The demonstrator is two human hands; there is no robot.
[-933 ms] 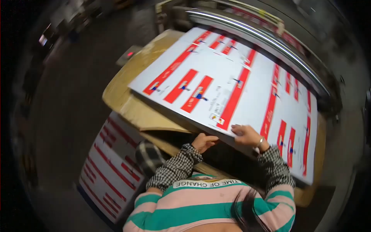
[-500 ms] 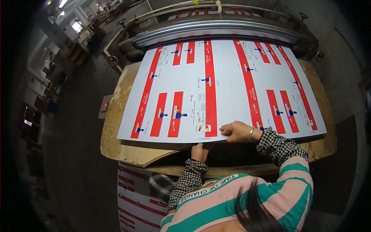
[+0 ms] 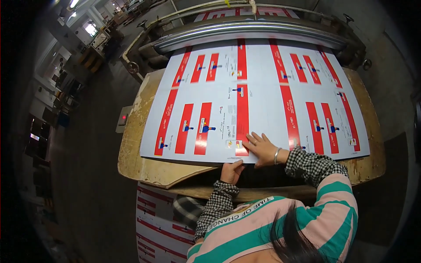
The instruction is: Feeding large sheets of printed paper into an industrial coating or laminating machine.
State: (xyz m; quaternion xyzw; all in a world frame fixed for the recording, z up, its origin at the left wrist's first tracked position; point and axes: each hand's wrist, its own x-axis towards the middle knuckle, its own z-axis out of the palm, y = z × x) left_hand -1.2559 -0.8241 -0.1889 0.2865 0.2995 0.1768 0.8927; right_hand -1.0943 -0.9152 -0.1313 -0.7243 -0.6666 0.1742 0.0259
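A broad white printed sheet (image 3: pixel 268 111) with red strips and small blue figures lies on the wooden feed board (image 3: pixel 136 131) in front of a metal roller (image 3: pixel 254 31). My left hand (image 3: pixel 231 172) grips the sheet's near edge, thumb at the margin and the other fingers mostly hidden. Just to its right, my right hand (image 3: pixel 262 150) rests on the sheet with its fingers spread, beside a red strip. A faint line crosses the printed surface about halfway to the roller. The far end of the paper runs up to the roller.
More red-and-white sheets (image 3: pixel 158 232) lie low at the left, below the board. Printed paper (image 3: pixel 272 12) shows behind the roller. Handwheels (image 3: pixel 133 67) flank the machine, and a small box with a red light (image 3: pixel 124 117) is at the board's left.
My right hand has gone from pinching the near edge to lying spread on the sheet. My left thumb has come up at the edge. The far print pattern has shifted.
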